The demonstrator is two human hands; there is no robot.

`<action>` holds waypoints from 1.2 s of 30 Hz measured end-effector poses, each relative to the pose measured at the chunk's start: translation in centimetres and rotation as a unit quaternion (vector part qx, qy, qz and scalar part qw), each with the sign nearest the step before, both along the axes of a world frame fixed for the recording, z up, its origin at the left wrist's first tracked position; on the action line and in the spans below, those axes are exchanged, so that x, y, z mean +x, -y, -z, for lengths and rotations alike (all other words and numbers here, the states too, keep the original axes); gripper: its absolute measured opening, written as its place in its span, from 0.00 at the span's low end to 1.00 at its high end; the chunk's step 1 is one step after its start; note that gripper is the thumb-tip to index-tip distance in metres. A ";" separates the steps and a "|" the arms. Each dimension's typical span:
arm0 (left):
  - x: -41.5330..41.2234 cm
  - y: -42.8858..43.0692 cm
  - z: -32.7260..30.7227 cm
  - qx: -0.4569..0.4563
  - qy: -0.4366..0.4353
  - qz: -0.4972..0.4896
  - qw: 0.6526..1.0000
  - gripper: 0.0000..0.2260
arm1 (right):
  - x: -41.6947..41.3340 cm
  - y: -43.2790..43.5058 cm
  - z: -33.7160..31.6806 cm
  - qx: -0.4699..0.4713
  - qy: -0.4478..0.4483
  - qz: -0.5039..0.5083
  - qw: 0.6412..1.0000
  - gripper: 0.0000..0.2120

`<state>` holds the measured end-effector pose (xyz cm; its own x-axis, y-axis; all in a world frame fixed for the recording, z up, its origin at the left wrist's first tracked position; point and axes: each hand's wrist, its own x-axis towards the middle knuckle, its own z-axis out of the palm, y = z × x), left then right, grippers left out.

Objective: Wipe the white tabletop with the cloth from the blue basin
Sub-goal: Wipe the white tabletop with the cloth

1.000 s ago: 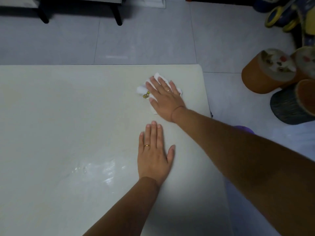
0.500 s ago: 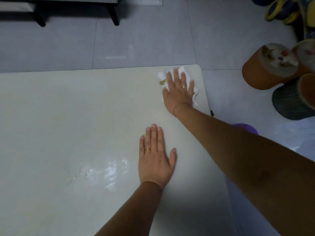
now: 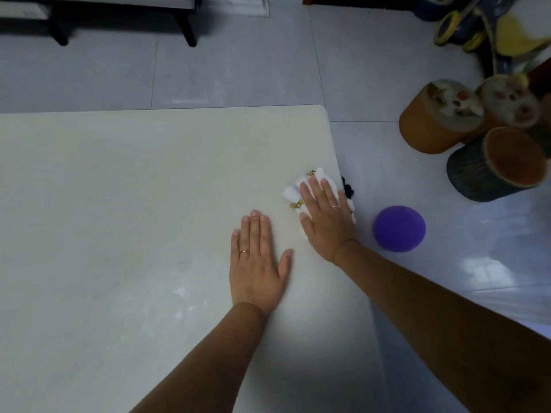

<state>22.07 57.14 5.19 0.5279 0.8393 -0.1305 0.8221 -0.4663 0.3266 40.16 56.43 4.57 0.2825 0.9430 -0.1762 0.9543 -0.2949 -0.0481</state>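
White cloth [image 3: 319, 178] (small yellow motifs) on off-white tabletop [image 3: 134, 189]; purple ball [image 3: 399, 228], pale grey floor [image 3: 238, 70].

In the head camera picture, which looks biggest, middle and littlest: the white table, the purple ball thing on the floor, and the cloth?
1. White table, by far the largest.
2. Purple round thing.
3. Cloth, though the right hand covers much of it, so 2 and 3 are uncertain.

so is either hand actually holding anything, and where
The right hand presses flat on top of the white cloth, pinning it to the table near its right edge. The left hand rests empty.
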 end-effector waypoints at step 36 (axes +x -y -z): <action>-15.0 19.7 0.5 -0.039 0.007 0.175 0.984 0.31 | -17.0 29.1 -1.9 -0.003 -0.028 0.222 0.975 0.29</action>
